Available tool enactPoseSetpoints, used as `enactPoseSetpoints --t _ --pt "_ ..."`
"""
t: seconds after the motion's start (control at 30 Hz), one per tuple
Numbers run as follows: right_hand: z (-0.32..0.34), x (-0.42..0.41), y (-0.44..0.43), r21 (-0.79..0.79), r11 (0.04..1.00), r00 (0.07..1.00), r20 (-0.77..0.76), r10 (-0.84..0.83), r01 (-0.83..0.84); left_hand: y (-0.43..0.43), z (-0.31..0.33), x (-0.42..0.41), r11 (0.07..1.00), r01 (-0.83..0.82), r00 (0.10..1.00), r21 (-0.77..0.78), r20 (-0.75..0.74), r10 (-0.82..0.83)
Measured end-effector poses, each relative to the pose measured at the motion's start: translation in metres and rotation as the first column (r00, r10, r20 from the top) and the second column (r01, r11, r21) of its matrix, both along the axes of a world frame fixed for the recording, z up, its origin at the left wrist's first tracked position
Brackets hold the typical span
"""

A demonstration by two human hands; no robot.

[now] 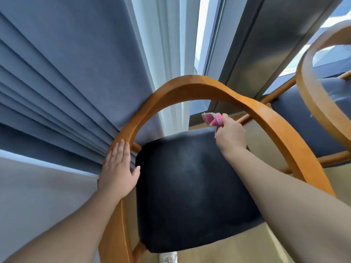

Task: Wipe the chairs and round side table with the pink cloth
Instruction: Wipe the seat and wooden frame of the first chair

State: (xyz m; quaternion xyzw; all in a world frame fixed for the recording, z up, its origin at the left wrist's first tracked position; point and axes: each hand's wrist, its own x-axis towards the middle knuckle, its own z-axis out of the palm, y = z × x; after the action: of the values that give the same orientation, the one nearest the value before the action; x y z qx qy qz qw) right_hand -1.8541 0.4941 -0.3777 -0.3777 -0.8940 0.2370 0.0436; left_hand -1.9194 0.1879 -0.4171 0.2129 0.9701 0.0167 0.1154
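From where I stand, the job looks to be in its early or middle part. The person is bent over the near chair (190,86). The right hand (230,130) has its grip closed round the bunched pink cloth (213,119), and a loose corner pokes out past the fingers. The cloth sits at the far right corner of the dark seat (190,186), below the curved wooden back rail and apart from it. I cannot tell whether it touches the seat. The left hand (118,168) lies flat on the left side of the wooden frame with its fingers straight and its grip wide, holding nothing and seemingly steadying the chair. A pale haze across the middle of the seat may be dust or only glare, so I would not call this chair finished. The second chair (296,122) stands just beside it to the right, with no cloth near it. The round side table is out of sight, so both probably remain to be wiped. No container of any kind is in view, only the grey-blue curtain (66,82) and the window (207,35) behind.
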Motion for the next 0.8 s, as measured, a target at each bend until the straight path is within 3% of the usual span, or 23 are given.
enactPoseSetpoints --t 0.13,0.23,0.37,0.47,0.67,0.8 --pt "-0.015 -0.057 0.000 0.005 0.989 0.982 -0.120 -0.146 0.147 -0.003 -0.009 0.001 0.999 0.020 0.996 0.035 -0.087 -0.017" --pt "-0.029 -0.101 -0.017 -0.171 0.961 0.945 -0.207 -0.253 0.219 -0.005 -0.012 0.000 0.999 0.032 0.994 0.040 -0.106 -0.027" --pt "-0.042 -0.155 -0.065 -0.375 0.926 0.927 -0.329 -0.183 0.050 -0.007 -0.012 0.001 0.998 0.035 0.994 0.054 -0.109 -0.029" --pt "-0.047 -0.171 -0.095 -0.486 0.873 0.929 -0.310 -0.203 0.029 -0.007 -0.010 0.001 0.997 0.027 0.995 0.072 -0.102 -0.019" --pt "-0.059 -0.172 -0.107 -0.576 0.813 0.875 -0.431 -0.219 -0.080 -0.007 -0.009 0.000 0.998 0.017 0.995 0.062 -0.099 -0.010" --pt "-0.054 -0.175 -0.062 -0.564 0.825 0.780 -0.502 -0.373 0.030 -0.008 -0.012 0.001 0.998 0.015 0.995 0.058 -0.102 -0.009"
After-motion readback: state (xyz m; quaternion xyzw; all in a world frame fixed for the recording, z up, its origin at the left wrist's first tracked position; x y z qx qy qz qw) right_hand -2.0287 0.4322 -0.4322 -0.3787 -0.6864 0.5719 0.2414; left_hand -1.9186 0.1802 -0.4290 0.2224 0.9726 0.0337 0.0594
